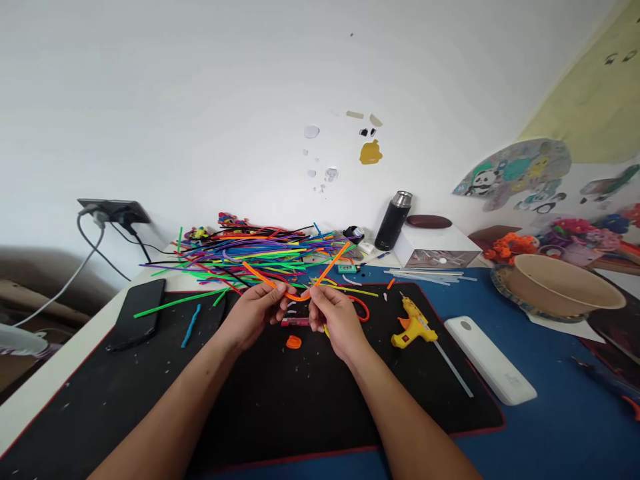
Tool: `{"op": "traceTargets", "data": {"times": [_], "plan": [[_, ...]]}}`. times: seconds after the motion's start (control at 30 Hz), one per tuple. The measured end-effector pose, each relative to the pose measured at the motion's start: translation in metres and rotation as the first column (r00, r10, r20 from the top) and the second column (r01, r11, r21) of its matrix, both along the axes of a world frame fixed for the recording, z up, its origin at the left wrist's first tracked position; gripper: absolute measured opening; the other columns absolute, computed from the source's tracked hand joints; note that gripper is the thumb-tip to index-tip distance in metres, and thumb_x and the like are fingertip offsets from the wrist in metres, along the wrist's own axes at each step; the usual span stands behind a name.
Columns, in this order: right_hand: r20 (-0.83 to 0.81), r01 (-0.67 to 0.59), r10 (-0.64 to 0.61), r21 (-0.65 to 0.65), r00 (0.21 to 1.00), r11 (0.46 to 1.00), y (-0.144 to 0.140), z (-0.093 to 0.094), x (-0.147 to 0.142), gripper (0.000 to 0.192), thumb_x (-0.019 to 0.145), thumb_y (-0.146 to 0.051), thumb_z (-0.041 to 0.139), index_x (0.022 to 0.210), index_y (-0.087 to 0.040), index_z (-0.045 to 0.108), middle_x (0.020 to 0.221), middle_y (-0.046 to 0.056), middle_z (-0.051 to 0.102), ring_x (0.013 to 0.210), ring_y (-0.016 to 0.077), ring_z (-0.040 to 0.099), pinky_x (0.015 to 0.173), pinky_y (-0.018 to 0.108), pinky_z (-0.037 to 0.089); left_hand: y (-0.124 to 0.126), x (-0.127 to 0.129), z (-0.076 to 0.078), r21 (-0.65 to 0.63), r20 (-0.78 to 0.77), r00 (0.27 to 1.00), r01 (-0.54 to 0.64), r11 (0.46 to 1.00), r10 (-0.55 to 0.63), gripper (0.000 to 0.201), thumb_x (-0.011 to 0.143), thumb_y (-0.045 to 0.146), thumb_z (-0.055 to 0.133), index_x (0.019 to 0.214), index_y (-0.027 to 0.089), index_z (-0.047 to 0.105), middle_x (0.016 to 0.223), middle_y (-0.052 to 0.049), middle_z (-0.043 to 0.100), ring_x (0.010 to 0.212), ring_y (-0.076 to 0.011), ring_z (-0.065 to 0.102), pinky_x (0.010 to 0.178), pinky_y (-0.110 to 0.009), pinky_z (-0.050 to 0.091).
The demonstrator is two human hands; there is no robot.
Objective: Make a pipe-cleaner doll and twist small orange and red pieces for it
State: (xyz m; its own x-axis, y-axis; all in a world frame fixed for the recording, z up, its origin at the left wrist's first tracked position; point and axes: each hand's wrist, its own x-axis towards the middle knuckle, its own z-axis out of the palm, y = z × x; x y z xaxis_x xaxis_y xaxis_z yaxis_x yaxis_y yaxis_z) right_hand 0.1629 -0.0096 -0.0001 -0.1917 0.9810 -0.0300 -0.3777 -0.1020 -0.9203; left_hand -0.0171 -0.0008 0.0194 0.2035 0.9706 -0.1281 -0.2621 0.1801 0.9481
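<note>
An orange pipe cleaner (332,265) is held up over the black mat, bent into a wide V with both ends pointing up and outward. My left hand (257,312) pinches it on the left side of the bend. On the right side of the bend, my right hand (334,315) pinches it between thumb and fingers. Below the hands, a small coiled orange piece (293,342) lies on the mat. A dark red item (295,322) sits just behind the fingers, partly hidden by them.
A heap of colourful pipe cleaners (260,250) lies along the wall. Right of my hands are a yellow glue gun (414,325) with a glue stick, a white power bank (490,360), a black thermos (393,221) and a bowl (565,287). A black phone (137,313) lies left.
</note>
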Motion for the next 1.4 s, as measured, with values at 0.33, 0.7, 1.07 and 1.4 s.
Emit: {"op": "traceTargets", "data": {"times": [0.33, 0.7, 1.07, 1.4], "plan": [[-0.037, -0.093, 0.092, -0.045, 0.995, 0.995, -0.004, 0.002, -0.003, 0.047, 0.081, -0.062, 0.077, 0.083, -0.016, 0.070, 0.056, -0.005, 0.053, 0.041, 0.0074, 0.047, 0.042, 0.021, 0.025, -0.002, 0.001, -0.002, 0.008, -0.034, 0.999, 0.000, 1.000, 0.000, 0.050, 0.070, 0.059, 0.087, 0.086, 0.012, 0.077, 0.059, 0.002, 0.056, 0.047, -0.0081, 0.044, 0.046, -0.021, 0.030], [0.029, -0.274, 0.276, -0.072, 0.961, 0.959, -0.006, -0.004, -0.004, 0.045, 0.084, -0.059, 0.076, 0.076, -0.015, 0.066, 0.051, -0.006, 0.049, 0.039, 0.0072, 0.048, 0.041, 0.022, 0.021, 0.001, -0.006, 0.005, 0.065, -0.072, 0.991, -0.106, 0.992, 0.110, 0.057, 0.069, 0.069, 0.081, 0.082, 0.013, 0.078, 0.058, 0.003, 0.049, 0.049, -0.0075, 0.035, 0.048, -0.022, 0.023], [0.122, -0.399, 0.410, -0.100, 0.904, 0.911, -0.011, -0.003, -0.006, 0.044, 0.084, -0.057, 0.077, 0.078, -0.015, 0.067, 0.051, -0.006, 0.053, 0.041, 0.0079, 0.050, 0.043, 0.022, 0.024, 0.000, -0.006, 0.005, 0.076, -0.090, 0.992, -0.085, 0.993, 0.092, 0.054, 0.070, 0.068, 0.081, 0.079, 0.015, 0.078, 0.055, 0.004, 0.044, 0.050, -0.0084, 0.029, 0.048, -0.022, 0.021], [0.183, -0.447, 0.464, -0.126, 0.867, 0.885, -0.014, 0.001, -0.006, 0.048, 0.082, -0.062, 0.076, 0.076, -0.016, 0.068, 0.053, -0.005, 0.052, 0.043, 0.0083, 0.051, 0.045, 0.023, 0.026, -0.002, -0.012, 0.002, 0.076, -0.080, 0.997, -0.015, 0.997, 0.021, 0.056, 0.079, 0.065, 0.076, 0.101, 0.014, 0.082, 0.056, 0.008, 0.033, 0.050, -0.0090, 0.025, 0.046, -0.022, 0.020]]}}
